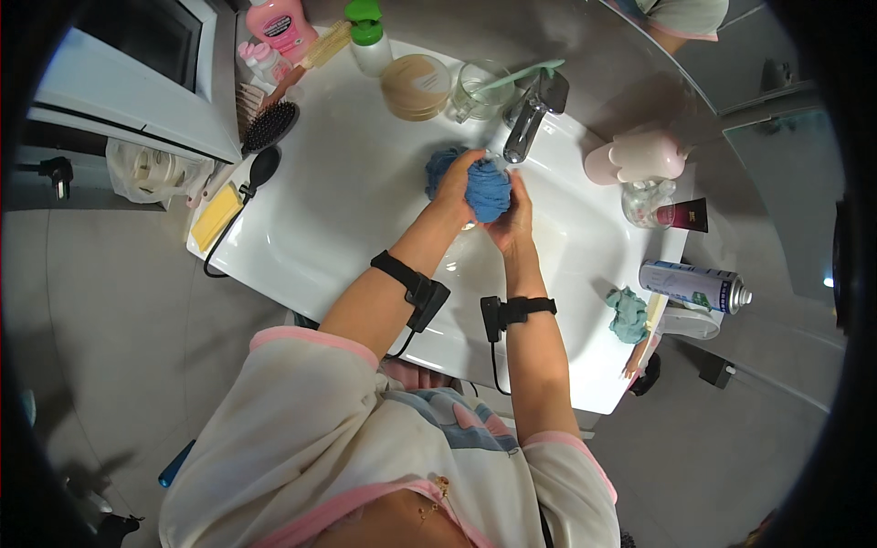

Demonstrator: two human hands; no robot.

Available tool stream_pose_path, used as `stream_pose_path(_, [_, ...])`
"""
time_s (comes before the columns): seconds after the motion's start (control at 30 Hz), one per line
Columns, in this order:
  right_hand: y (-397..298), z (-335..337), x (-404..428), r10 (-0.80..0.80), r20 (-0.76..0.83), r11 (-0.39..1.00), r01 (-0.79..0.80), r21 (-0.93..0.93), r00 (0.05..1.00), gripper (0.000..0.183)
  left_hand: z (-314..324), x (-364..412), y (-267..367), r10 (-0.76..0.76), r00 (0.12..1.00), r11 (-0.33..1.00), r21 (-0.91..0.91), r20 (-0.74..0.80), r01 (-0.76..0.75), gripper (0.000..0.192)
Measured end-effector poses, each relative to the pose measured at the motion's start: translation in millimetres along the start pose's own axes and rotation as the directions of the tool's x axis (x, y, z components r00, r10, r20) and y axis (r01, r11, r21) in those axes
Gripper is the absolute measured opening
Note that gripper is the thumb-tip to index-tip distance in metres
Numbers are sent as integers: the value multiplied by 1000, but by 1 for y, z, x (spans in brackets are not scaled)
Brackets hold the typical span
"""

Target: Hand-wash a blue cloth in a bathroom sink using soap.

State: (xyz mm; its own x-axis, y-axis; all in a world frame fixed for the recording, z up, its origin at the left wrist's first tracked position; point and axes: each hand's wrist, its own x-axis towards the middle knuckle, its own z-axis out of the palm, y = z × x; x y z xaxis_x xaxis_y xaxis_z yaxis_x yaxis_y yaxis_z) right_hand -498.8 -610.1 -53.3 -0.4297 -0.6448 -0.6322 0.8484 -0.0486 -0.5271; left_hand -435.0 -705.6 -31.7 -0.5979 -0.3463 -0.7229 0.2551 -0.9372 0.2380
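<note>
Both of my hands hold a bunched blue cloth over the basin of a white ceramic sink, just below the spout of a chrome faucet. My left hand grips the cloth from its left and top, and some of the blue shows beyond its wrist side. My right hand cups it from the right and below. Whether water is running is hard to tell. Black straps with small black devices sit around both forearms.
Along the back rim stand a green-topped pump bottle, a round tan container and a glass mug. A black hairbrush and yellow sponge lie left. A pink bottle, spray can and teal cloth are right.
</note>
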Motion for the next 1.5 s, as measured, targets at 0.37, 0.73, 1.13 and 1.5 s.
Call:
stream_pose_path(0.37, [0, 42, -25, -470, 49, 839, 463, -284, 881, 36, -19, -14, 16, -61, 937, 997, -16, 343, 71, 18])
stream_pose_path(0.73, [30, 57, -36, -752, 345, 191, 687, -701, 562, 50, -48, 10, 18, -192, 869, 972, -35, 457, 233, 27])
stream_pose_path(1.13, [23, 49, -24, -753, 356, -11, 530, -848, 554, 37, -67, 28, -9, -51, 848, 994, -56, 528, 95, 38])
stream_pose_path(1.5, [-2, 32, -12, -853, 236, -5, 445, -895, 465, 36, -18, -13, -1, -118, 933, 992, 71, 340, 99, 46])
